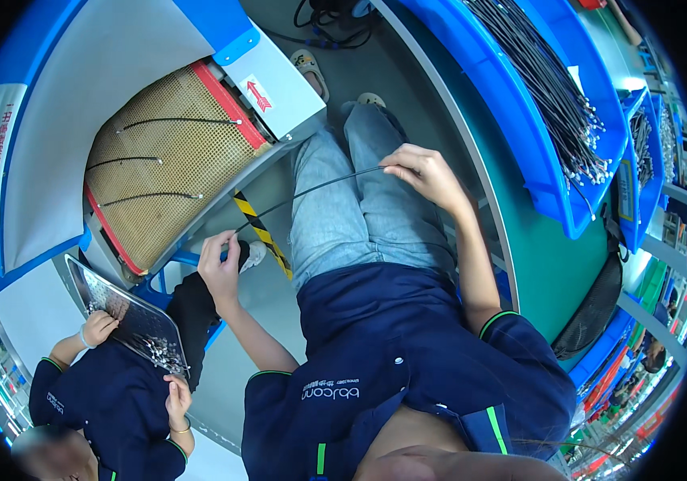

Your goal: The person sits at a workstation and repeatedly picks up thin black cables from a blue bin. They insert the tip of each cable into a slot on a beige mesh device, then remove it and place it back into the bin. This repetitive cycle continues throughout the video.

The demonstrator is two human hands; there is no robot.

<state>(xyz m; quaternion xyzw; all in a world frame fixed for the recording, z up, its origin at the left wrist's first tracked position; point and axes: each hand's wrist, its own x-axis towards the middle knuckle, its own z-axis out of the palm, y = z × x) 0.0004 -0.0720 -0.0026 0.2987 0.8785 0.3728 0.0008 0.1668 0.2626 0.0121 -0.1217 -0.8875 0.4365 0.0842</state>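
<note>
A thin black cable [309,191] stretches above my lap, slanting up to the right. My left hand [220,268] is closed in a pinch at its lower left end. Fingers and thumb of my right hand [427,172] pinch the other end. Both cable tips are hidden in my fingers. Beyond my left hand, several similar black cables with pale ends, such as this nearest cable [151,196], lie apart on a tan mesh conveyor belt [159,156] with red edges.
The conveyor passes under a grey and blue machine hood [111,48]. At lower left, a co-worker's hands [99,327] hold a tray [131,301] with small metal parts. On the right, a green bench [512,216] carries a blue bin [512,88] of bundled black cables [548,88].
</note>
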